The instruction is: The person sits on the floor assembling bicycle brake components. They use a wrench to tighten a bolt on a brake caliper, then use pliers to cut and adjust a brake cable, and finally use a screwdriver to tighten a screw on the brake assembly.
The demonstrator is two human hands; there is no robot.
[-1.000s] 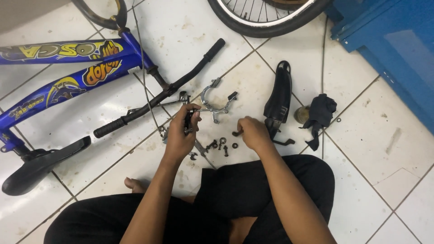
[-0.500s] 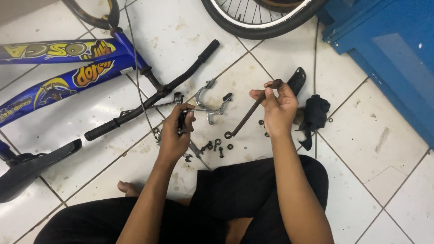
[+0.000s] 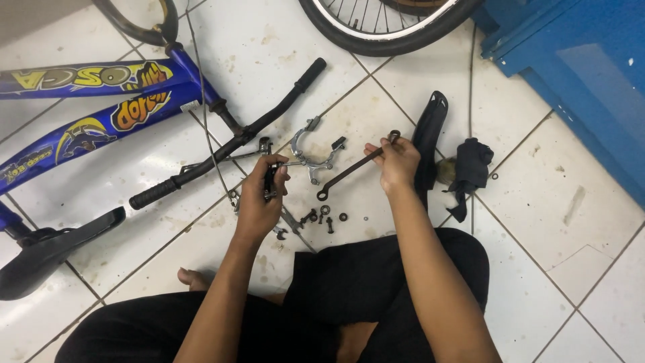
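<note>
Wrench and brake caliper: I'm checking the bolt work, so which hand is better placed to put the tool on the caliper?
Right, probably. The right hand already grips the wrench, angled toward the caliper; the left hand is steadying a small black part.

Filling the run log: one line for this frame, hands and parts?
left hand: grips small black part | right hand: holds ring spanner | brake caliper: on tile between hands | bolts: loose on floor

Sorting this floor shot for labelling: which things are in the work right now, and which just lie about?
In hand:
left hand on brake caliper
right hand holding ring spanner

Lying about:
loose bolts
black cloth
saddle
wheel
</note>
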